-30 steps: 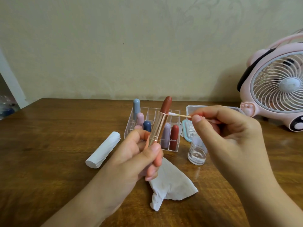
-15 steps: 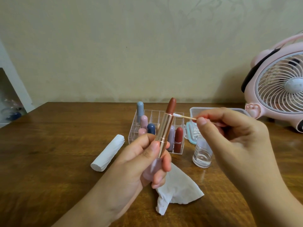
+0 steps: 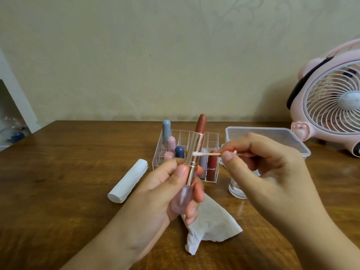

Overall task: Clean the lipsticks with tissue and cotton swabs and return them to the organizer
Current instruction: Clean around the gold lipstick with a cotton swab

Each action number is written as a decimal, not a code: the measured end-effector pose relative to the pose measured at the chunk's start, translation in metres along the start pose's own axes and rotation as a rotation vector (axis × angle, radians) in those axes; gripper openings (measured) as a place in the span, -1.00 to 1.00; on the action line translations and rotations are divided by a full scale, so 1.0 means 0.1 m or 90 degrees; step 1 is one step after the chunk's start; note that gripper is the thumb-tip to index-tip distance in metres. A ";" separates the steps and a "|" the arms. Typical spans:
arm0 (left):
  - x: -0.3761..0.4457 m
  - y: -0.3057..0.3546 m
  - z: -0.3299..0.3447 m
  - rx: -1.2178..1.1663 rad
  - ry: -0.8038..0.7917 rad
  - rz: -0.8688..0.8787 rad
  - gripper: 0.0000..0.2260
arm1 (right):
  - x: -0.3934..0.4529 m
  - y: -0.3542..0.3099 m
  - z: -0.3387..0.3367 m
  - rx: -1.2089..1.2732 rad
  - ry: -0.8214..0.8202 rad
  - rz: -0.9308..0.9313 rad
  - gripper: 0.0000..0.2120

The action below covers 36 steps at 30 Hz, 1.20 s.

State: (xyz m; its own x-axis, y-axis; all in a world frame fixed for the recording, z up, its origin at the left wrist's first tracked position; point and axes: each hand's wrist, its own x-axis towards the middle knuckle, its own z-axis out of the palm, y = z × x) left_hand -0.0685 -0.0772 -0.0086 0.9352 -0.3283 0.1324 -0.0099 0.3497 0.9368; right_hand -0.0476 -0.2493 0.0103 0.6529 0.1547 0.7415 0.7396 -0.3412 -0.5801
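Two hands are working: the left hand (image 3: 165, 193) is gripping the lipstick (image 3: 191, 164) by its base, while the right hand (image 3: 268, 164) is pinching a cotton swab (image 3: 206, 153) against the metal barrel. Being soft and easily dented, the exposed bullet is probably best avoided.

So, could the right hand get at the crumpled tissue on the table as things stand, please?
Probably not yet: the right hand pinches the cotton swab, and the left hand with its lipstick hangs over the tissue.

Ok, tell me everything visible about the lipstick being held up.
The open lipstick stands nearly upright, tilted slightly right, in front of the organizer. Brick-red bullet fully extended, shiny rose-gold metal tube, translucent lilac base. The left hand grips its lower part; the cotton swab, pinched by the right hand, touches the gold tube.
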 end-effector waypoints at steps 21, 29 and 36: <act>0.00 0.01 -0.01 0.004 0.010 0.007 -0.77 | 0.01 0.02 -0.03 0.042 0.008 0.001 -0.95; -0.01 0.01 0.00 0.003 0.012 0.005 -0.77 | 0.01 0.04 0.00 0.026 -0.001 0.031 -0.90; 0.00 0.01 -0.02 -0.024 0.005 0.008 -0.77 | 0.01 0.05 -0.01 0.025 -0.073 0.027 -0.84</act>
State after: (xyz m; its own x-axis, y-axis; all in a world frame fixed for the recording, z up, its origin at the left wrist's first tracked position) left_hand -0.0683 -0.0749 -0.0084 0.9379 -0.3170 0.1407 -0.0080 0.3858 0.9225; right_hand -0.0430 -0.2516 0.0082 0.6964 0.2470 0.6738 0.7154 -0.3136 -0.6244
